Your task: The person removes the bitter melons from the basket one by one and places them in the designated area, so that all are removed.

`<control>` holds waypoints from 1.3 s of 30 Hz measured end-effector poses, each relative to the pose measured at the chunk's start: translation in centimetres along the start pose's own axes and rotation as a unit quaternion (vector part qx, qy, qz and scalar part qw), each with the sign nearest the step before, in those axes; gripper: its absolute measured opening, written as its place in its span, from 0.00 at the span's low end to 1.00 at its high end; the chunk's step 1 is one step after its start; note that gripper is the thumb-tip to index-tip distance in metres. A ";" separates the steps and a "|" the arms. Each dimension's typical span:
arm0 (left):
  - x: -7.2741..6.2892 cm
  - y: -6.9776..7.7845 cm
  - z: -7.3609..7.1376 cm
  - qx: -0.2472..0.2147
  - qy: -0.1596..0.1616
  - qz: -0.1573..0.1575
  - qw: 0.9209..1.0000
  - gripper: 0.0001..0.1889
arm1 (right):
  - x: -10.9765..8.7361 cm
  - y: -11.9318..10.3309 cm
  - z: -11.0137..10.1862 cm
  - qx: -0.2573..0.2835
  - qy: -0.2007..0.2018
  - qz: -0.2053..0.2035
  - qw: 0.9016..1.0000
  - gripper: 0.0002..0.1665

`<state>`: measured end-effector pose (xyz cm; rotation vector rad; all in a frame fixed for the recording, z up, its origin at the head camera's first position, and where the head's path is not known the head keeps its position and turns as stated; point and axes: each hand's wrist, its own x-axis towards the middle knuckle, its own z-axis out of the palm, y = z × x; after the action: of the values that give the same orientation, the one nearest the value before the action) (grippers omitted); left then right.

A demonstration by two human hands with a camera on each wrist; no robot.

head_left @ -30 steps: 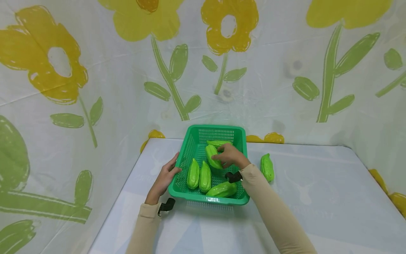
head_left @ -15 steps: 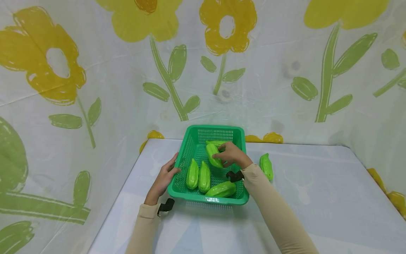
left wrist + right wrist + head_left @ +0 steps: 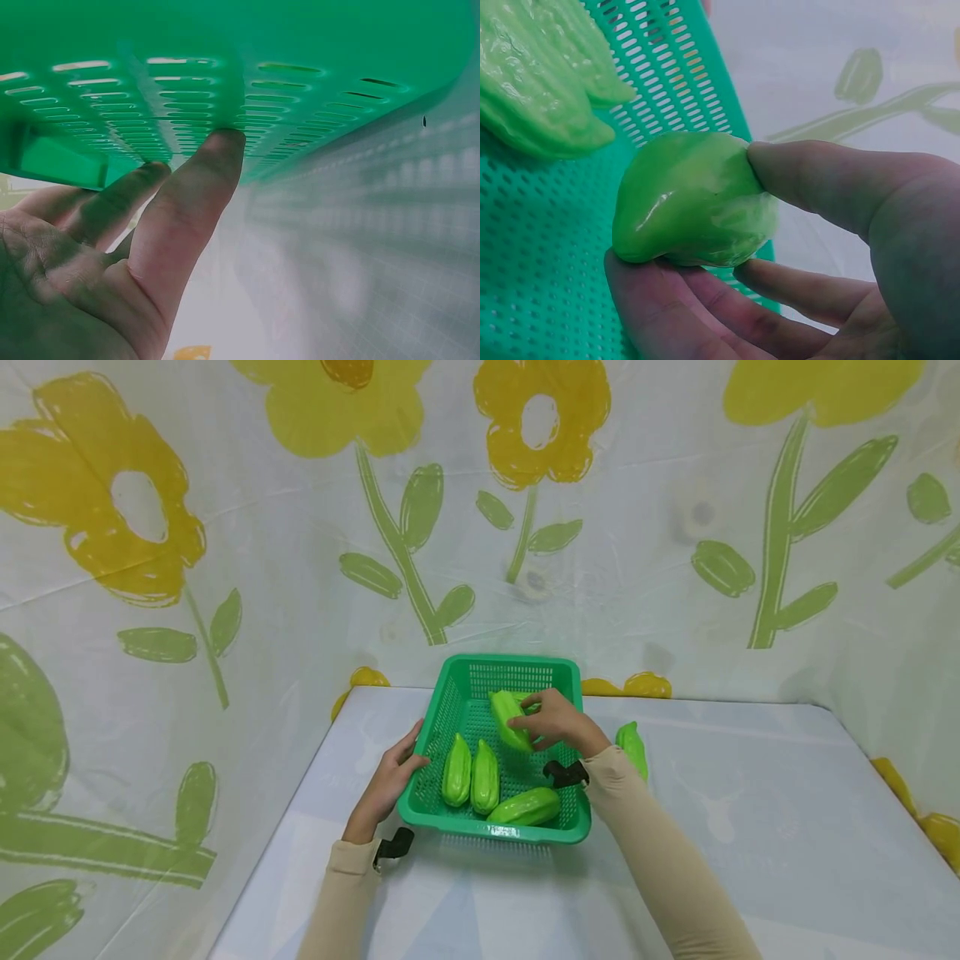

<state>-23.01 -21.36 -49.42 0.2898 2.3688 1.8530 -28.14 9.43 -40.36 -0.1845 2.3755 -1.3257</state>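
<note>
My right hand (image 3: 558, 724) pinches a light green, ridged bitter melon (image 3: 510, 722) over the back half of a green plastic basket (image 3: 498, 832). In the right wrist view, thumb and fingers press opposite sides of this bitter melon (image 3: 697, 199). Two more bitter melons (image 3: 484, 777) lie side by side at the basket's left, and another (image 3: 525, 807) lies crosswise at the front. One at the back (image 3: 528, 697) is partly hidden by my right hand. My left hand (image 3: 392, 777) rests against the basket's left side; its extended fingers touch the slotted wall (image 3: 285, 97) from outside.
One bitter melon (image 3: 632, 747) lies on the pale table (image 3: 750, 827) to the right of the basket, partly behind my right sleeve (image 3: 660, 852). A flower-printed cloth (image 3: 637, 527) hangs behind and to the left of the table.
My right hand has lifted slightly and shifted to the right with the bitter melon. The right sleeve now covers more of the one on the table. My left hand and the basket stay put.
</note>
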 end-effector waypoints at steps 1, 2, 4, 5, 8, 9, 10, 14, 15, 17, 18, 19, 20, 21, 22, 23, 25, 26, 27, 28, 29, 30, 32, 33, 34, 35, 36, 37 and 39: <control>0.0 0.0 0.0 0.001 0.000 0.001 1.000 0.38 | -0.1 0.0 -0.1 0.002 -0.001 -0.002 1.000 0.41; 0.0 0.0 0.0 0.003 0.000 0.002 1.000 0.38 | -0.2 -0.1 -0.3 0.002 -0.002 -0.004 1.000 0.41; 0.0 0.1 0.0 0.003 0.001 0.004 1.000 0.38 | -0.5 -0.2 -0.6 0.005 -0.002 -0.006 1.000 0.41; 0.0 0.0 0.0 0.003 0.000 0.005 1.000 0.38 | -0.6 -0.3 -0.7 0.007 -0.003 -0.007 1.000 0.41; 0.0 0.1 0.1 0.002 -0.001 0.004 1.000 0.38 | -1.0 -0.3 -1.2 0.010 -0.005 -0.010 1.000 0.41; 0.0 0.1 0.1 0.002 -0.001 0.004 1.000 0.38 | -1.1 -0.3 -1.3 0.011 -0.006 -0.012 1.000 0.41; 0.0 0.2 0.1 0.002 -0.001 0.004 1.000 0.38 | -1.2 -0.3 -1.5 0.012 -0.006 -0.014 1.000 0.41; 0.0 0.3 0.1 0.003 0.000 0.002 1.000 0.38 | -1.8 -0.1 -2.1 0.012 -0.003 -0.027 1.000 0.40; 0.0 0.3 0.1 0.003 0.000 0.002 1.000 0.38 | -1.9 -0.1 -2.3 0.012 -0.002 -0.031 0.999 0.40; 0.0 0.3 0.1 0.001 -0.001 0.001 1.000 0.38 | -2.2 -0.1 -2.6 0.009 0.000 -0.033 0.999 0.40; 0.0 0.3 0.0 0.001 -0.002 0.000 1.000 0.38 | -2.3 0.0 -2.7 0.007 0.000 -0.034 0.999 0.40; 0.0 0.3 0.0 0.001 -0.003 -0.001 1.000 0.38 | -2.4 0.0 -2.8 0.006 0.001 -0.032 0.999 0.41; 0.0 0.2 0.0 0.001 -0.004 -0.002 1.000 0.38 | -2.5 0.1 -3.0 0.005 0.003 -0.028 1.000 0.41; 0.0 0.2 0.0 0.002 -0.005 -0.002 1.000 0.38 | -2.7 0.1 -3.1 0.004 0.004 -0.025 1.000 0.41; 0.0 0.1 0.0 0.003 -0.005 -0.002 1.000 0.38 | -2.8 0.1 -3.3 0.002 0.005 -0.023 1.000 0.41; -0.1 0.1 0.0 0.004 -0.004 -0.003 1.000 0.38 | -2.9 0.1 -3.5 0.001 0.006 -0.022 1.000 0.41; -0.1 0.2 0.0 0.006 -0.002 -0.003 1.000 0.38 | -3.1 0.0 -3.8 -0.001 0.007 -0.021 1.000 0.42; -0.1 0.2 0.0 0.006 -0.002 -0.003 1.000 0.38 | -3.2 0.0 -4.0 -0.002 0.007 -0.023 1.000 0.42; -0.1 0.2 0.0 0.005 0.000 -0.002 1.000 0.38 | -3.3 -0.1 -4.2 -0.002 0.009 -0.023 1.000 0.42; -0.2 0.3 0.0 0.004 0.001 -0.002 1.000 0.38 | -3.4 -0.1 -4.4 -0.002 0.010 -0.022 1.000 0.42; -0.1 0.3 0.0 0.004 0.001 -0.001 1.000 0.38 | -3.6 -0.1 -4.6 -0.001 0.012 -0.020 1.000 0.42; -0.1 0.2 0.0 0.005 -0.001 0.001 1.000 0.38 | -3.7 -0.1 -4.8 0.001 0.014 -0.019 1.000 0.42; -0.1 0.2 0.0 0.007 -0.002 0.004 1.000 0.38 | -3.9 0.0 -5.2 0.006 0.018 -0.016 1.000 0.42; 0.0 0.1 0.0 0.007 -0.003 0.004 1.000 0.37 | -4.1 0.2 -5.4 0.006 0.022 -0.014 1.000 0.42; 0.0 0.1 0.0 0.009 -0.003 0.005 1.000 0.37 | -4.2 0.4 -5.5 0.009 0.024 -0.013 1.000 0.43; 0.0 0.1 0.0 0.008 -0.005 0.005 1.000 0.37 | -4.3 0.6 -5.7 0.010 0.026 -0.013 1.000 0.43; 0.0 0.1 0.0 0.007 -0.006 0.005 1.000 0.37 | -4.4 0.8 -5.9 0.011 0.028 -0.015 0.999 0.43; 0.0 0.1 0.0 0.005 -0.006 0.004 1.000 0.37 | -4.5 1.0 -6.1 0.013 0.029 -0.015 0.999 0.43; 0.0 0.1 0.0 0.001 -0.007 0.004 1.000 0.37 | -4.7 1.3 -6.5 0.016 0.031 -0.018 0.999 0.43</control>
<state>-22.99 -21.33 -49.34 0.3120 2.3642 1.8457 -26.43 16.68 -37.12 -0.1791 2.4109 -1.4040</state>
